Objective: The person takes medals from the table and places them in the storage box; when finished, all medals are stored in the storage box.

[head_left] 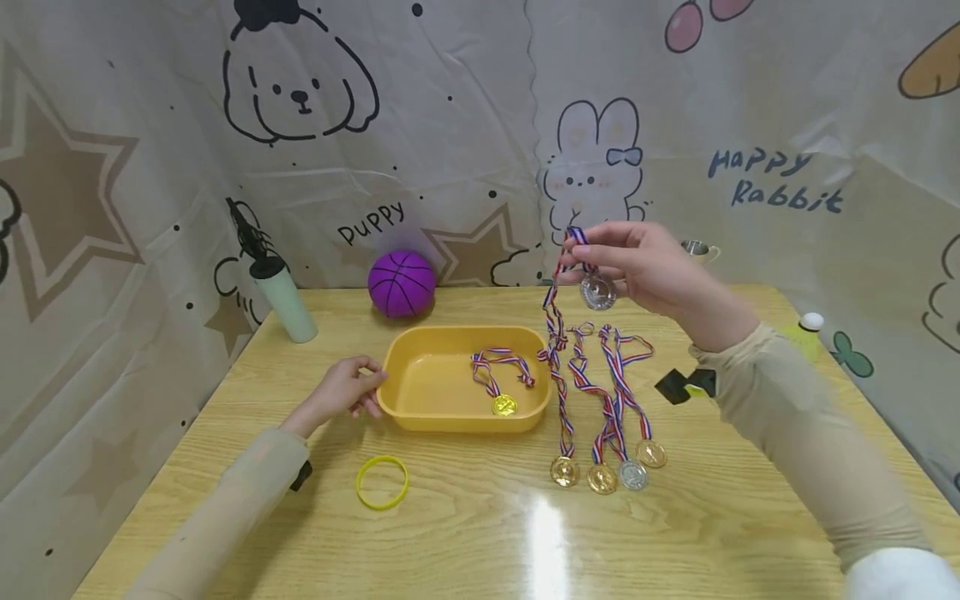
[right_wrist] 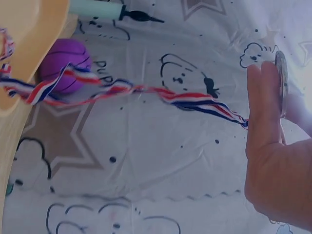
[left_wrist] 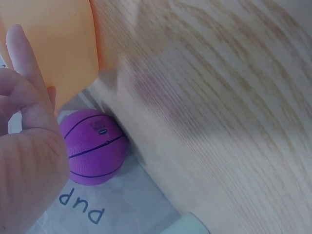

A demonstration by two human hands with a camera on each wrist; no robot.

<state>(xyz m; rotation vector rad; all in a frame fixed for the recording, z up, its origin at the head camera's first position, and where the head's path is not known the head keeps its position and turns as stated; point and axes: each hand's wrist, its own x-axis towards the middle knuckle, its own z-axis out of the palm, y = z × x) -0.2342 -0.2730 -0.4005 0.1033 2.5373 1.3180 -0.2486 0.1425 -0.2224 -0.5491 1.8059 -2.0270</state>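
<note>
Both arms wear thin, sheer beige sleeves reaching to the wrists; a black strap-mounted device (head_left: 302,475) sits under the left wrist.

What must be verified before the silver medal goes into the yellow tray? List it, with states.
1. Right hand grips the silver medal: ok, pinched at the ribbon top.
2. Medal's ribbon free of the other ribbons: cannot tell; it trails down close to the four medals on the table.
3. Left hand steadies the yellow tray: ok, fingers on its left rim.
4. Room in the tray: ok, only one gold medal lies inside.
5. Path to the tray unobstructed: ok, purple ball sits behind it.
</note>
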